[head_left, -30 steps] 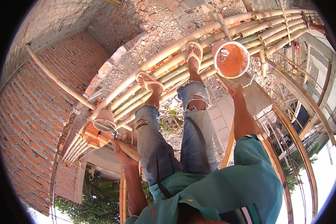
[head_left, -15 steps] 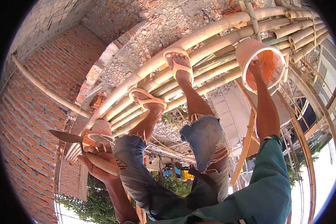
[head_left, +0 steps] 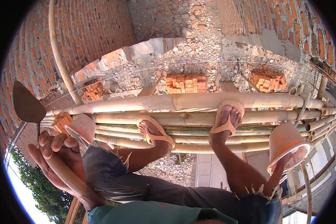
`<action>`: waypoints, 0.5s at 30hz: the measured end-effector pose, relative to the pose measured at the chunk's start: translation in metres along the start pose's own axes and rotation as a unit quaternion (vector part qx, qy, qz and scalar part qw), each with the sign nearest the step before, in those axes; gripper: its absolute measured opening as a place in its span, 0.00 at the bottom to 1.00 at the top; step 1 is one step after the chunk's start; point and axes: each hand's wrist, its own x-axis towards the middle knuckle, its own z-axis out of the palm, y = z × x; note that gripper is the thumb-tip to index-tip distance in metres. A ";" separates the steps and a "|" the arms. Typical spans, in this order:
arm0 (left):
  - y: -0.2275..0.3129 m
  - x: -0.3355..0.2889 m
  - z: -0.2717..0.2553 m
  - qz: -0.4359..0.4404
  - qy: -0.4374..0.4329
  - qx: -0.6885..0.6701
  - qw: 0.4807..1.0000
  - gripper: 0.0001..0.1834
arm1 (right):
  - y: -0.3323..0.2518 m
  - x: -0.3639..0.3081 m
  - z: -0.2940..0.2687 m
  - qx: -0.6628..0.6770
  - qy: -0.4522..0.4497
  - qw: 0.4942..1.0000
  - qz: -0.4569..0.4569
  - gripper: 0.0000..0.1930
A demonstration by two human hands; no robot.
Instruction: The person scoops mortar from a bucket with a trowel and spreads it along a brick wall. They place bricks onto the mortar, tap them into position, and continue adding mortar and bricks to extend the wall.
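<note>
In my left hand [head_left: 76, 162] is a trowel [head_left: 28, 102], its wooden handle lying across the palm and the fingers curled round it. Its dark, leaf-shaped blade points up and away at the far left. My right hand [head_left: 282, 163] reaches into the mouth of a tilted whitish bucket [head_left: 287, 140] stained with orange; the bucket wall and rim hide its fingers. Close beyond my left hand, another pale bucket [head_left: 84, 127] leans on the bamboo, next to a few orange bricks [head_left: 62, 121].
Under my sandalled feet runs a platform of bamboo poles [head_left: 198, 118], with gaps between them. Below lie rubble and brick stacks [head_left: 185, 83]. A thin string [head_left: 138, 70] stretches across beyond the poles. Brick walls [head_left: 93, 30] rise ahead, and an upright pole [head_left: 58, 48] stands at left.
The view has swung, so the poles now run level across it. My left hand has turned the trowel blade upward and shows larger. My right hand stays inside the bucket.
</note>
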 end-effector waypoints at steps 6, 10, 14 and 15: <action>0.014 -0.059 -0.037 0.114 0.028 -0.045 0.992 0.21 | -0.014 -0.008 0.027 0.053 0.048 0.989 0.126 0.35; 0.027 -0.094 -0.051 0.186 0.018 -0.139 0.973 0.17 | -0.012 0.028 -0.011 -0.117 -0.034 0.981 0.152 0.30; 0.032 -0.130 -0.051 0.217 0.022 -0.200 0.955 0.15 | 0.036 0.114 -0.157 0.539 -0.158 0.825 -0.051 0.27; 0.031 -0.140 -0.051 0.225 0.019 -0.213 0.951 0.15 | 0.037 0.139 -0.173 0.568 -0.172 0.797 -0.112 0.27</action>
